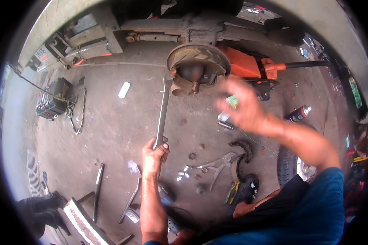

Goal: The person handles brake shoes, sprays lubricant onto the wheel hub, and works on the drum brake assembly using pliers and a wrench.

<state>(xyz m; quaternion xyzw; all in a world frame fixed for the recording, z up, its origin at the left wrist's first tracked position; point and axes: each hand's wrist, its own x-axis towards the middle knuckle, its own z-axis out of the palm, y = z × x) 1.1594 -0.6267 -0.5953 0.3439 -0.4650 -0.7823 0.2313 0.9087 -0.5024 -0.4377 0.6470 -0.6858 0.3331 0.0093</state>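
My left hand [154, 153] is closed around the lower part of a long steel wrench [163, 114]. The wrench points up and away, its jaw end beside the left rim of a round brake backing plate [176, 55]. A stub axle [196, 86] sticks out of the middle of that plate, towards me. Raised just right of the plate, my right hand [249, 108] is smeared by motion, so its grip is unclear. Past its fingers shows a small green-and-white item [232, 102]; whether the hand touches it I cannot tell. A dark cylindrical socket [225, 125] lies on the floor below.
An orange floor jack [243, 62] stands behind the plate, under the axle beam. Curved brake shoes [236, 169], large pliers [218, 164] and small parts lie near my feet. A spray can [298, 114] and tyre [287, 165] are right, a battery [57, 96] left, metal bars [98, 192] lower left.
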